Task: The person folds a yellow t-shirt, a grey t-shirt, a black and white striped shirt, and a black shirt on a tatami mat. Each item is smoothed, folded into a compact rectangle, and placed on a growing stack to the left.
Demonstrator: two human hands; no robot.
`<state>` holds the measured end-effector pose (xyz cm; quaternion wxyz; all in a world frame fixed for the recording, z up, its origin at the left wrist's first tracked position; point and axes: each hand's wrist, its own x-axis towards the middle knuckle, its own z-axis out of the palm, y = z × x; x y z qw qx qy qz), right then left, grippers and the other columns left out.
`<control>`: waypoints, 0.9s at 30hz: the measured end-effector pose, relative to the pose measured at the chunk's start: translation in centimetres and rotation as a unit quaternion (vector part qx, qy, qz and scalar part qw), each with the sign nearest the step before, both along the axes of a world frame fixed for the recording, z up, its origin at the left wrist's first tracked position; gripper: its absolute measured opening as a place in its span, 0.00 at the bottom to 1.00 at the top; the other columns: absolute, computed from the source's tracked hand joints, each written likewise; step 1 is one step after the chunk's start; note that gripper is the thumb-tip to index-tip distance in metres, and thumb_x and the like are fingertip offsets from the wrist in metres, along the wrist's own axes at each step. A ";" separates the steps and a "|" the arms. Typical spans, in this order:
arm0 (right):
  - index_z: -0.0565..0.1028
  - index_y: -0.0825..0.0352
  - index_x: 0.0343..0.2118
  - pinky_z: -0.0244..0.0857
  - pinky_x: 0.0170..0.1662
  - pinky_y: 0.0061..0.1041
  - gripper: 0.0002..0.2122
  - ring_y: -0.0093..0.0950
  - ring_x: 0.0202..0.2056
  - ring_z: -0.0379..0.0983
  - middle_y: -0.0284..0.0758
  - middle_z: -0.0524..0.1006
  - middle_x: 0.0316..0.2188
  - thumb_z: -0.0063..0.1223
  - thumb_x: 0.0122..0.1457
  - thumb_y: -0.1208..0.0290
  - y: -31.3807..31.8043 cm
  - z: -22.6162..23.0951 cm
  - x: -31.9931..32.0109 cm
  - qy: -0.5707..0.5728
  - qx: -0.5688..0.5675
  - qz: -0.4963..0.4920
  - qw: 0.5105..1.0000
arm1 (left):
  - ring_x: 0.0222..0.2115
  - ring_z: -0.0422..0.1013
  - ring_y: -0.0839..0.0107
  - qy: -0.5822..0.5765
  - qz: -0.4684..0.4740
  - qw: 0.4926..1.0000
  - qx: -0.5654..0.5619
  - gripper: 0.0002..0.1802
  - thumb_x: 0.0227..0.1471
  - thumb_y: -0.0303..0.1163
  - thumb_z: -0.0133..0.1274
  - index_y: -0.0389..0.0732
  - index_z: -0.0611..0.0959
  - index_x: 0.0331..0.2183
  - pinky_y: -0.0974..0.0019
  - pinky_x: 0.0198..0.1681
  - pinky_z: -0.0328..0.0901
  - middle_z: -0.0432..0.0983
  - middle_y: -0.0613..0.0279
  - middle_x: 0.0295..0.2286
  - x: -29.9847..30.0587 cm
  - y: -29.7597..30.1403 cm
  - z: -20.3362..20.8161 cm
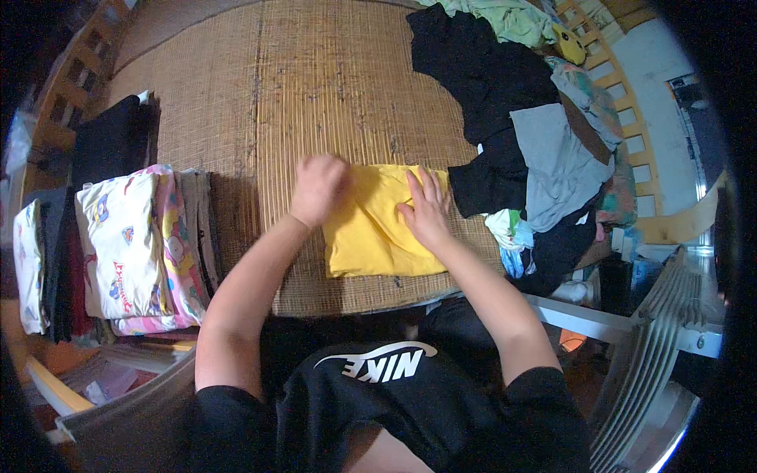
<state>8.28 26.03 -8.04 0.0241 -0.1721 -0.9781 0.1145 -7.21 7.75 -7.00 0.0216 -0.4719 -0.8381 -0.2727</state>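
Note:
A yellow piece of clothing (371, 229), folded into a rough square with a few creases, lies on the woven mat in front of me. My right hand (426, 211) rests flat on its right part, fingers spread. At its upper left corner is my left hand (319, 189), its fingers curled and smeared by motion. Whether that hand grips the cloth's edge does not show. The kind of garment cannot be made out in its folded state.
Folded clothes stand at the left, with a white printed garment (122, 244) and a black folded one (114, 138) behind. Loose black clothes (489, 79) and a grey garment (556, 162) lie heaped at the right. The woven mat (315, 87) stretches away between them, toward wooden rails (631, 134).

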 end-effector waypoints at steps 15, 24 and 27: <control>0.43 0.63 0.58 0.39 0.55 0.53 0.33 0.43 0.60 0.30 0.42 0.35 0.60 0.46 0.53 0.64 0.6 3.0 -0.4 -0.101 -0.040 -0.044 0.993 | 0.59 0.34 0.61 0.028 -0.172 0.918 -0.356 0.43 0.45 0.63 0.35 0.53 0.44 0.57 0.39 0.55 0.37 0.35 0.62 0.58 11.9 -4.4 1.1; 0.41 0.63 0.58 0.50 0.55 0.37 0.30 0.42 0.60 0.35 0.42 0.35 0.60 0.35 0.53 0.76 -0.9 1.0 7.1 -0.318 0.001 0.086 0.944 | 0.51 0.56 0.52 0.120 -0.132 0.939 -0.295 0.23 0.50 0.29 0.35 0.37 0.59 0.50 0.62 0.44 0.64 0.55 0.44 0.51 10.6 -4.7 -0.2; 0.52 0.65 0.55 0.59 0.49 0.35 0.24 0.43 0.53 0.52 0.44 0.50 0.56 0.33 0.51 0.78 -1.2 0.8 7.2 -0.244 0.060 0.113 0.961 | 0.46 0.63 0.54 0.093 -0.114 0.954 -0.262 0.20 0.47 0.28 0.39 0.37 0.65 0.45 0.60 0.44 0.64 0.63 0.47 0.45 10.7 -5.1 -0.4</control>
